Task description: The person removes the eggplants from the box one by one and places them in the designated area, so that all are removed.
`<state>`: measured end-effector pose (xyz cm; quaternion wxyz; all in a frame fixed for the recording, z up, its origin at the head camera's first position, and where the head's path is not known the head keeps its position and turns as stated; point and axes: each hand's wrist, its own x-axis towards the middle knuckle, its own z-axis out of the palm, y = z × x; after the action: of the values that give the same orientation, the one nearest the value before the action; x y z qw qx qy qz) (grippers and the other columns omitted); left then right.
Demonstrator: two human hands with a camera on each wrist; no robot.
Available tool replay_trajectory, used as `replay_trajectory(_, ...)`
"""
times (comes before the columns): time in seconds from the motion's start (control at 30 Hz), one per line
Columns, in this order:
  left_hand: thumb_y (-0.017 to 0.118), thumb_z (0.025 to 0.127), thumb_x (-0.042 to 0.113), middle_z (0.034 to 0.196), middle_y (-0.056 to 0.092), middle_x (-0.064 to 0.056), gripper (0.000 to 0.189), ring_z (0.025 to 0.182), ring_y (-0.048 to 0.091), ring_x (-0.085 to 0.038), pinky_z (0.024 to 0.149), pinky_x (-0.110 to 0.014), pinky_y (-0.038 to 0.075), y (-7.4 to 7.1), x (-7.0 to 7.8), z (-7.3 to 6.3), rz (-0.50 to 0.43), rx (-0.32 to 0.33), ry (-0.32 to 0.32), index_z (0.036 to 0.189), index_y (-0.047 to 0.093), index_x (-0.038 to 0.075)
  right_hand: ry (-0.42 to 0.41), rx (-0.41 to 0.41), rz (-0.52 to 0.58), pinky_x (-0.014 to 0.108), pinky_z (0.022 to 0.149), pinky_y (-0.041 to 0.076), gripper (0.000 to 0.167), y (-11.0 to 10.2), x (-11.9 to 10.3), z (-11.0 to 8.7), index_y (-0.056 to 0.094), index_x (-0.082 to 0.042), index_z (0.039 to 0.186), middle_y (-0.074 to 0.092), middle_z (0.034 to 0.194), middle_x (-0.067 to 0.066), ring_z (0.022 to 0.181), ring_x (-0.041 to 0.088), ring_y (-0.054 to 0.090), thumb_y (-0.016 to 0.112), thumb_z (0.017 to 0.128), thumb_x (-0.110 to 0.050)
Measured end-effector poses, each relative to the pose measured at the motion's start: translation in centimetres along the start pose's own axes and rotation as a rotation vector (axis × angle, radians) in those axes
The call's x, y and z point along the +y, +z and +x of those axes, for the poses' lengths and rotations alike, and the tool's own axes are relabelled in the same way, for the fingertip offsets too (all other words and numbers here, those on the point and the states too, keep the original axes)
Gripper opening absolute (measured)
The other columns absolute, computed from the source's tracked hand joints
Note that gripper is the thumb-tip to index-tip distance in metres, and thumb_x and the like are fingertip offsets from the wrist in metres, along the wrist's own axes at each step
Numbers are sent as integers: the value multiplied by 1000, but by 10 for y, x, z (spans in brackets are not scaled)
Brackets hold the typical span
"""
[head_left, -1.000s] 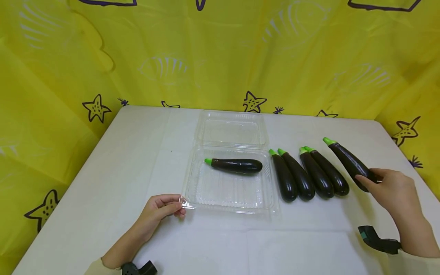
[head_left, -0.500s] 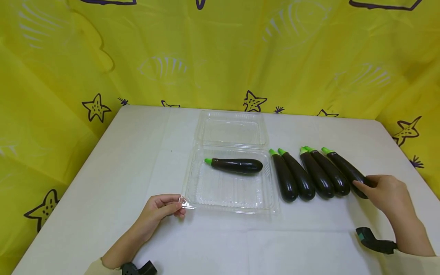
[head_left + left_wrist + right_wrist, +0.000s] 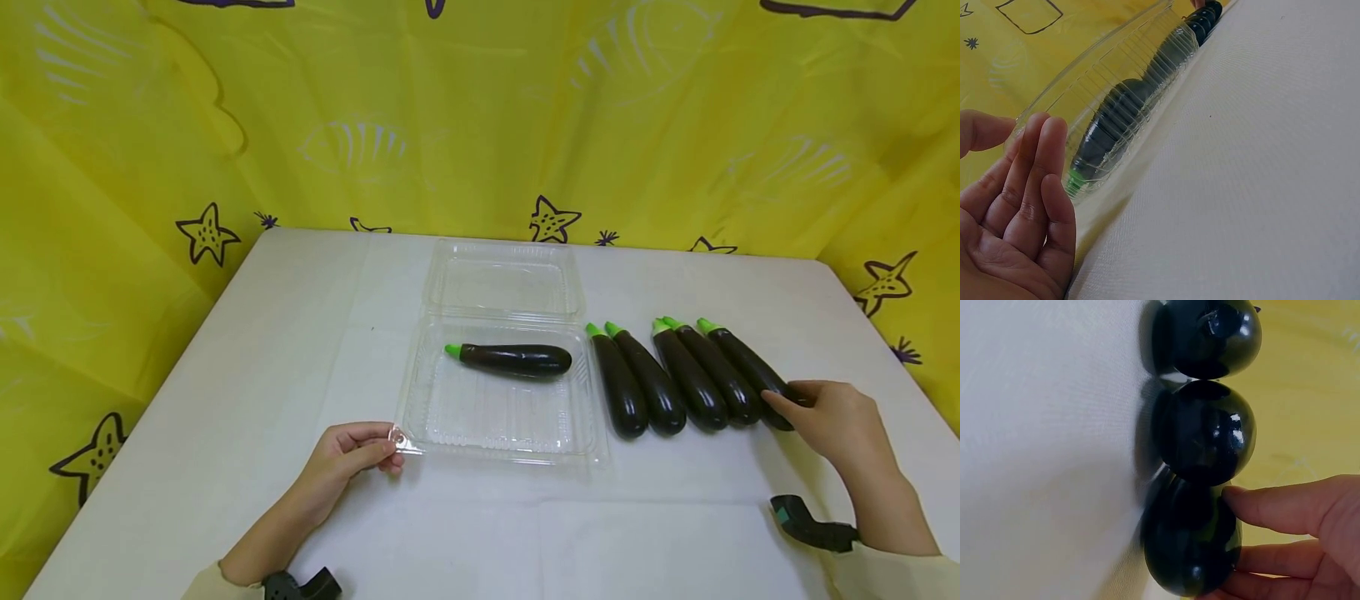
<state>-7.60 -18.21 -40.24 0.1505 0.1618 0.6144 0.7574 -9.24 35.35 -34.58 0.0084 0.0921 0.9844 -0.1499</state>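
Note:
My left hand [image 3: 347,461] pinches the near left corner of a clear plastic clamshell box [image 3: 502,454], whose lid lies folded back on the table. One eggplant [image 3: 517,360] with a green stem end lies crosswise in the box's base; in the left wrist view it shows dark through the clear wall. At the right end of a row, my right hand [image 3: 843,421] grips the blunt end of another eggplant [image 3: 746,362] between thumb and fingers. The right wrist view shows this held eggplant [image 3: 1191,537] touching its neighbour [image 3: 1213,431].
Several more eggplants [image 3: 705,392] lie side by side right of the box, stems pointing away, with a small gap within the row. The white table [image 3: 337,292] ends at a yellow patterned cloth [image 3: 480,125] behind. Dark wrist devices [image 3: 813,523] sit on both wrists.
My right hand has brought the held eggplant down and left, from apart to against the end of the row. The left hand and the box stay in place.

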Motion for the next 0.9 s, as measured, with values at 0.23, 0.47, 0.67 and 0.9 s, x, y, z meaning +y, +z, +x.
replay_trajectory(0.23, 50, 89, -5, 80, 67, -2, 26, 72, 64, -12, 68, -25, 53, 0, 0, 0, 9, -4, 4, 102, 48, -28, 16, 8, 24, 52, 62, 42, 60, 1, -1, 0, 52, 19, 109, 59, 91, 34, 83, 48, 51, 57, 89, -37)
replay_trajectory(0.47, 50, 89, -5, 79, 66, -2, 29, 71, 64, -12, 68, -24, 53, 0, 1, 0, 7, -1, -2, 102, 45, -30, 60, 19, 35, 52, 65, 42, 65, 1, -3, -1, 51, 19, 110, 58, 94, 35, 88, 51, 49, 54, 89, -42)
replay_trajectory(0.67, 50, 89, -5, 79, 66, -1, 29, 71, 64, -12, 68, -25, 53, 0, 1, 0, 3, -5, 3, 102, 45, -30, 62, 37, 32, 53, 64, 42, 68, 1, -3, 0, 51, 19, 111, 57, 96, 36, 88, 51, 49, 54, 88, -45)
replay_trajectory(0.9, 50, 89, -5, 80, 67, -1, 29, 71, 64, -12, 68, -25, 53, 0, 1, 0, 1, -3, 0, 102, 44, -31, -25, 193, 75, 55, 67, 42, 58, -4, -31, -5, 56, 16, 110, 54, 105, 36, 92, 51, 51, 60, 87, -37)
